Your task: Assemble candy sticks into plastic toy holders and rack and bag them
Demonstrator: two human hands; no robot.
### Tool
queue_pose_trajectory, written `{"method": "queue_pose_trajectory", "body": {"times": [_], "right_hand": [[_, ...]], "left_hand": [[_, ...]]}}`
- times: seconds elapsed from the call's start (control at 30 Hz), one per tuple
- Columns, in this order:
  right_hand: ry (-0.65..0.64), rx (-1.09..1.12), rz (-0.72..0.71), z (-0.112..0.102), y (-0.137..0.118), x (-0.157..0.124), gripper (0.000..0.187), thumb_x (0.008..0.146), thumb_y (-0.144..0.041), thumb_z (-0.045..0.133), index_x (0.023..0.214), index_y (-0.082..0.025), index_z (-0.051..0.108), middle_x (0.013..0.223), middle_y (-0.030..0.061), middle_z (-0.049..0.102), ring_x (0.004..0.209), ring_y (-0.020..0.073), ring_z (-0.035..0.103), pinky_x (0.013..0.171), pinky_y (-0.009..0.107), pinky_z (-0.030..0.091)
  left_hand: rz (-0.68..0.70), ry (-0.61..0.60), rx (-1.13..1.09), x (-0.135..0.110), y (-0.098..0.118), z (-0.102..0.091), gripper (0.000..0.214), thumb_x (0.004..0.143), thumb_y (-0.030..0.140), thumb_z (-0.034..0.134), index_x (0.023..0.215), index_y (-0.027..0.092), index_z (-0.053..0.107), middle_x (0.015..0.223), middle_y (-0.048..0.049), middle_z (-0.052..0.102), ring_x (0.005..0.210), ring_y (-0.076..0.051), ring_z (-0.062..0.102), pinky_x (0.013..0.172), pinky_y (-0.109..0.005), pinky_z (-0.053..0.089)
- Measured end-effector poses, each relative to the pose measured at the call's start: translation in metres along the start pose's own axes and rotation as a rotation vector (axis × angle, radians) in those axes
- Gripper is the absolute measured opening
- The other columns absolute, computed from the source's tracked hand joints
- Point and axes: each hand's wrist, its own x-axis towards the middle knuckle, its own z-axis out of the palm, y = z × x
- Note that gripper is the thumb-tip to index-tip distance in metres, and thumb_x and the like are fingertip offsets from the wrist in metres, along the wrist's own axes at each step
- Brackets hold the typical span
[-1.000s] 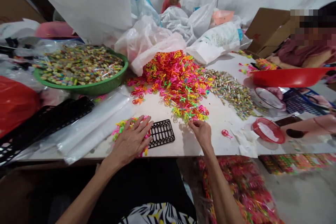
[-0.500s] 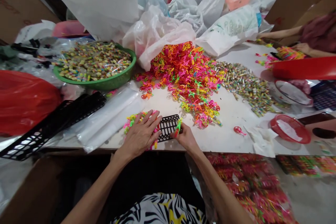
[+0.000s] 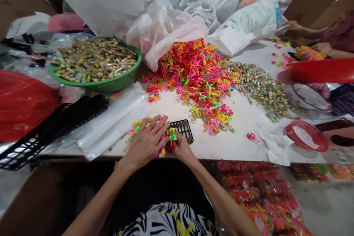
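My left hand (image 3: 146,141) lies flat with fingers spread on a row of small neon plastic toys (image 3: 135,127) set in a black grid tray (image 3: 183,129) near the table's front edge. My right hand (image 3: 181,147) is pinched on a few small toys (image 3: 171,135), green, yellow and red, held over the tray's left part, right beside my left fingertips. A big heap of the same neon toys (image 3: 197,73) lies at the table's middle, about a forearm away.
A green basin (image 3: 121,81) of wrapped candies sits at the back left, long black trays (image 3: 55,123) and clear bags (image 3: 110,121) to the left. Loose candies (image 3: 262,88), a red basket (image 3: 305,136) and a red basin (image 3: 323,70) lie right. Another person's arm (image 3: 309,31) works at the far right.
My right hand left the edge of the neon heap with a few toys and came back left to the black tray, meeting my left hand. The left hand stayed put.
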Motion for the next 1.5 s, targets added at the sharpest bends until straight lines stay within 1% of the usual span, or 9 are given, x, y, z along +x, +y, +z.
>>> {"method": "queue_pose_trajectory", "body": {"times": [0.3,0.4,0.53,0.67,0.83,1.07,1.17,1.37,1.5], "right_hand": [[-0.211,-0.591,-0.095,-0.003,-0.002,-0.001,0.013,0.071,-0.010,0.050,0.079,-0.015,0.060,0.089,0.0069,0.058,0.070,0.0164,0.054,0.058,0.025,0.038],[-0.280,-0.600,-0.118,-0.042,-0.010,0.022,0.012,0.071,-0.014,0.056,0.080,-0.017,0.063,0.085,0.0039,0.060,0.072,0.0157,0.056,0.060,0.023,0.040],[0.125,-0.996,0.093,-0.115,-0.019,0.068,0.024,0.076,-0.006,0.046,0.088,-0.015,0.065,0.101,0.0125,0.058,0.078,0.0197,0.058,0.065,0.029,0.040],[0.012,-1.167,0.088,-0.141,-0.016,0.084,0.025,0.078,-0.004,0.043,0.085,-0.014,0.065,0.098,0.0139,0.060,0.076,0.0208,0.060,0.064,0.029,0.039],[0.181,-1.005,-0.049,-0.121,-0.012,0.058,0.021,0.084,-0.016,0.041,0.090,-0.016,0.061,0.100,0.0113,0.060,0.082,0.0201,0.058,0.067,0.028,0.040],[0.085,0.130,0.147,-0.051,0.001,0.050,0.008,0.068,-0.022,0.052,0.075,-0.020,0.048,0.063,-0.0030,0.058,0.056,0.0136,0.057,0.053,0.024,0.046],[0.045,0.339,0.156,-0.022,0.011,0.058,0.010,0.065,-0.021,0.051,0.073,-0.020,0.046,0.062,-0.0048,0.058,0.057,0.0130,0.057,0.053,0.023,0.047],[-0.052,-0.073,-0.071,-0.019,0.017,0.064,0.008,0.070,-0.014,0.047,0.071,-0.018,0.053,0.069,-0.0010,0.060,0.064,0.0129,0.057,0.058,0.021,0.042],[-0.141,-0.498,-0.241,-0.022,0.004,0.064,0.015,0.075,-0.013,0.044,0.081,-0.018,0.058,0.081,0.0038,0.062,0.071,0.0162,0.057,0.063,0.024,0.040]], "left_hand": [[-0.001,0.061,-0.013,0.002,0.001,0.006,0.047,0.086,0.041,0.038,0.127,0.021,0.045,0.138,-0.0066,0.040,0.129,-0.028,0.031,0.103,-0.051,0.024],[-0.017,0.078,-0.015,0.003,0.004,0.004,0.045,0.085,0.040,0.039,0.125,0.021,0.048,0.136,-0.0071,0.043,0.127,-0.028,0.033,0.102,-0.050,0.026],[-0.018,0.085,0.000,0.003,0.005,0.003,0.043,0.086,0.038,0.037,0.124,0.021,0.048,0.135,-0.0062,0.043,0.127,-0.027,0.035,0.102,-0.050,0.026],[-0.025,0.078,0.013,0.005,0.005,0.002,0.042,0.086,0.040,0.037,0.121,0.021,0.051,0.135,-0.0073,0.044,0.126,-0.026,0.036,0.101,-0.049,0.028],[-0.062,0.066,0.001,0.008,0.008,-0.003,0.034,0.086,0.035,0.038,0.108,0.020,0.058,0.140,-0.0110,0.036,0.127,-0.027,0.035,0.101,-0.050,0.028],[-0.012,0.081,-0.051,0.006,0.005,-0.003,0.028,0.086,0.031,0.041,0.105,0.031,0.061,0.133,-0.0024,0.047,0.127,-0.026,0.034,0.101,-0.051,0.026],[-0.008,0.081,-0.053,0.006,0.004,-0.002,0.024,0.086,0.030,0.041,0.093,0.027,0.064,0.132,-0.0014,0.048,0.128,-0.026,0.032,0.102,-0.051,0.025],[-0.014,0.036,-0.037,0.007,0.005,-0.002,0.024,0.086,0.028,0.040,0.094,0.025,0.063,0.137,-0.0009,0.042,0.129,-0.028,0.030,0.103,-0.052,0.024],[0.002,0.056,0.019,0.007,0.003,0.003,0.042,0.085,0.027,0.040,0.126,0.019,0.045,0.143,-0.0086,0.029,0.131,-0.028,0.026,0.102,-0.051,0.025]]}}
